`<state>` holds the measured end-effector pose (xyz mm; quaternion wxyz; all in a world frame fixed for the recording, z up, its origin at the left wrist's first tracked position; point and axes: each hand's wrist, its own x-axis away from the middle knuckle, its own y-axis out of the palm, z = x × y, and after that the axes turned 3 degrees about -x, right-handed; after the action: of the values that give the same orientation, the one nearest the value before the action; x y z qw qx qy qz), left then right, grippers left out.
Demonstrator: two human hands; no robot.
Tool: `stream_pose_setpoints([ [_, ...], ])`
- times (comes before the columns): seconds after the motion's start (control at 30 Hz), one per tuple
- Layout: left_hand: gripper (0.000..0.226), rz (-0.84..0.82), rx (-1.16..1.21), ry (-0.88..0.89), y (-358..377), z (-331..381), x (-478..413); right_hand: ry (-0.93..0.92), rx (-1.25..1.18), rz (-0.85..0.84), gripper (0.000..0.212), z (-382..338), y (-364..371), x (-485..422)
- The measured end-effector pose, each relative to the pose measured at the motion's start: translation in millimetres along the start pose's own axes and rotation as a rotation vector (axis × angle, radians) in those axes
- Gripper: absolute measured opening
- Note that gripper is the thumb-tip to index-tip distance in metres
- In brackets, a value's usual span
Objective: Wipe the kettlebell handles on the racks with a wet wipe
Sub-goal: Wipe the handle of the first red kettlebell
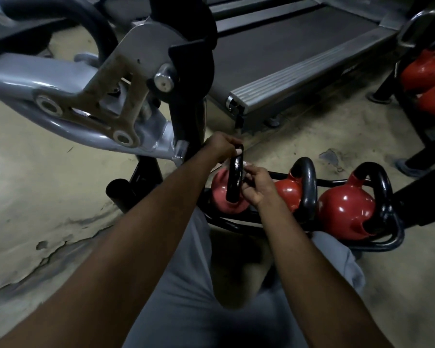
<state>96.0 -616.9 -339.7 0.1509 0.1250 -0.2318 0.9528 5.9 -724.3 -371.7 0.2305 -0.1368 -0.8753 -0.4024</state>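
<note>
Grey trousers (186, 285) on bent knees fill the bottom of the frame, and two bare forearms reach up from there toward the middle. The left hand (220, 146) sits just above centre, its fingers curled over the top of a black handle (235, 179) and clamped on it. The right hand (258, 188) is just below and to the right, its fingers bent against the right side of the same handle and gripping it. A small pale scrap (245, 164) shows above those fingers, too small to tell whether it is the wet wipe. The handle belongs to the leftmost kettlebell (222, 197), a pinkish-red ball resting at the left end of a low black rack (394, 237) right of centre. Two more red ones stand in that rack: the middle kettlebell (286, 194) just beside the first, and the right kettlebell (344, 214) next to it, each with a black loop standing upright. At the upper right edge a second rack (417, 136) holds further red kettlebells (430, 71), well apart from the hands. A treadmill (286, 46) lies across the upper centre, its ribbed grey end pointing toward the hands. A grey machine frame (86, 84) with bolted plates fills the upper left. Beneath it all is a pale concrete floor (35, 197) — cracked and flaking at the lower left.
</note>
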Motion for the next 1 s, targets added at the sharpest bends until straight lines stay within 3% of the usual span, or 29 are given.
stream_pose_setpoints([
  [0.07, 0.034, -0.002, 0.065, -0.011, -1, -1, 2, 0.028, 0.100, -0.031, 0.029, 5, -12, 5],
  [0.17, 0.033, -0.011, 0.113, -0.021, -2, -3, 0, 0.005, 0.235, -0.088, 0.017, 2, -25, 21],
  [0.43, 0.028, -0.015, 0.137, -0.037, 0, -3, -3, -0.100, 0.381, -0.148, 0.020, 12, -36, 39],
  [0.53, 0.031, -0.017, 0.121, -0.035, 0, -4, -2, -0.227, 0.679, -0.093, 0.020, 22, -39, 50],
  [0.7, 0.027, -0.002, 0.126, -0.002, 0, -6, 0, -0.536, 0.821, 0.004, 0.015, 44, -45, 64],
  [0.83, 0.024, 0.006, 0.127, 0.001, 1, -5, 5, -0.867, 1.101, 0.031, 0.019, 52, -43, 76],
  [1.0, 0.027, -0.007, 0.125, 0.020, 0, -5, 6, -1.031, 1.342, 0.008, 0.022, 37, -23, 65],
])
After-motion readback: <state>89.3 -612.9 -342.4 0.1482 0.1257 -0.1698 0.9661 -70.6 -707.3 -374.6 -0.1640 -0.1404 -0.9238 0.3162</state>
